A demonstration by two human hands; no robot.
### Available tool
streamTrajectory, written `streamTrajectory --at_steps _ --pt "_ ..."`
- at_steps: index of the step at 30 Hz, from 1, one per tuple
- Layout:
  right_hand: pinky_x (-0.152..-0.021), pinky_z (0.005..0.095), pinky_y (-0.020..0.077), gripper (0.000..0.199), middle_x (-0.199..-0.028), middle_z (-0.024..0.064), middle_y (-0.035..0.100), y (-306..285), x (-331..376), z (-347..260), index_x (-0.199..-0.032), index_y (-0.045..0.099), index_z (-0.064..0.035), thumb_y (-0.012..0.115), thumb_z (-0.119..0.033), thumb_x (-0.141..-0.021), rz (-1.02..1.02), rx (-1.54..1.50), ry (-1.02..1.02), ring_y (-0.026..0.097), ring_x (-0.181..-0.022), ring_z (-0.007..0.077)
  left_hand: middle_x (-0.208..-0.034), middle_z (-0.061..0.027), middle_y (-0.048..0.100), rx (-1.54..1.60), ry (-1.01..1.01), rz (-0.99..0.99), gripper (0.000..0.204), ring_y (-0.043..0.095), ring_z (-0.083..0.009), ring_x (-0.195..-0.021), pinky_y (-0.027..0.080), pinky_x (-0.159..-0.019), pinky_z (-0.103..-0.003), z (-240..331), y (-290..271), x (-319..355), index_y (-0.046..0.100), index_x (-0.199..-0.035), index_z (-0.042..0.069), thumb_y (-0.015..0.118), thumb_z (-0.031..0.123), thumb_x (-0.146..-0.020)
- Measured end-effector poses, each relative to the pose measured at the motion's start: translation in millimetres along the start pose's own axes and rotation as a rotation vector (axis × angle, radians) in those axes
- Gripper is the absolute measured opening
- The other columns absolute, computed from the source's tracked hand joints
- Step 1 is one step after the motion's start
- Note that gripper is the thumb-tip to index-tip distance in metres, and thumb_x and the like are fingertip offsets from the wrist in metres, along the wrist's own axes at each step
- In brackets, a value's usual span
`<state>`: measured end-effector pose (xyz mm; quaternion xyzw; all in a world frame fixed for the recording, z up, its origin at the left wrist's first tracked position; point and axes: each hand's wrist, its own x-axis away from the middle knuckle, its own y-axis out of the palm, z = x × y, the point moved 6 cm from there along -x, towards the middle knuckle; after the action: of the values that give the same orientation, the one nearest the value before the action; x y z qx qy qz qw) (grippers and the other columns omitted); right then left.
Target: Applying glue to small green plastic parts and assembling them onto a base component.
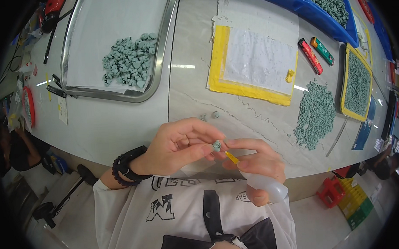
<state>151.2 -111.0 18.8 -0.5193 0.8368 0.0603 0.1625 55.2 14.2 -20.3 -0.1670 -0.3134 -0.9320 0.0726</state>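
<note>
My left hand [178, 145] pinches a small grey-green piece [216, 146] between thumb and fingertips, just above the table's near edge. In my right hand [264, 159] is a soft white squeeze bottle [269, 185], gripped with its yellow nozzle [231, 157] pointing at the piece. The nozzle's tip is close to the piece; whether they touch I cannot tell. Two similar loose pieces [215, 114] lie on the table beyond my left hand. A spread pile of tiny grey-green bits [315, 114] lies to the right of my hands.
At the back left, a metal tray [162, 60] lined with white paper bears clustered green pieces [129, 56]. A yellow-edged white sheet [251, 95] lies ahead. Slim red [310, 56] and green [323, 51] objects, a yellow-rimmed tray [369, 99] and a blue bin [287, 0] stand right.
</note>
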Motion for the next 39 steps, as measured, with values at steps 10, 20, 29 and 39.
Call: streamTrajectory --at_steps 10,20,29,39 --pt "-0.052 0.0388 0.0570 0.051 -0.081 0.0229 0.060 -2.8 3.2 -1.6 -0.098 0.049 -0.0001 0.041 -0.050 -0.092 0.018 -0.002 0.020 0.061 -0.091 0.0414 -0.103 -0.0208 0.062 -0.008 0.011 -0.015 0.024 0.063 -0.0234 -0.097 0.054 -0.077 -0.030 0.5 2.9 -1.7 0.049 -0.113 -0.005 0.049 -0.003 -0.089" --pt "-0.075 0.0356 0.0462 0.036 -0.089 0.0080 0.058 -21.8 -3.5 20.6 -0.100 0.059 -0.0071 0.066 -0.011 -0.065 -0.020 0.885 0.046 0.056 -0.087 0.0283 -0.095 -0.0206 0.063 -0.089 0.050 0.082 0.018 0.067 -0.0237 -0.082 0.055 -0.070 -0.029 3.3 0.1 2.1 0.048 -0.106 -0.003 0.050 0.004 -0.089" --pt "-0.067 0.0330 0.0399 0.024 -0.076 0.0052 0.056 -75.2 31.2 -20.5 -0.078 0.063 -0.0069 0.067 0.006 -0.059 0.309 1.036 0.294 0.052 -0.073 0.0227 -0.102 -0.0215 0.062 -0.077 0.072 -0.010 0.021 0.066 -0.0241 -0.091 0.054 -0.076 -0.028 -1.1 -1.3 -0.1 0.048 -0.110 -0.005 0.047 -0.001 -0.090" --pt "-0.069 0.0310 0.0334 0.015 -0.071 -0.0003 0.055 -99.6 49.7 -0.5 -0.071 0.060 -0.0094 0.071 -0.004 -0.063 0.298 1.233 0.476 0.049 -0.068 0.0178 -0.093 -0.0207 0.063 -0.132 0.031 0.053 0.017 0.067 -0.0234 -0.080 0.055 -0.068 -0.028 -2.2 2.4 -3.4 0.047 -0.105 -0.002 0.050 0.004 -0.089"
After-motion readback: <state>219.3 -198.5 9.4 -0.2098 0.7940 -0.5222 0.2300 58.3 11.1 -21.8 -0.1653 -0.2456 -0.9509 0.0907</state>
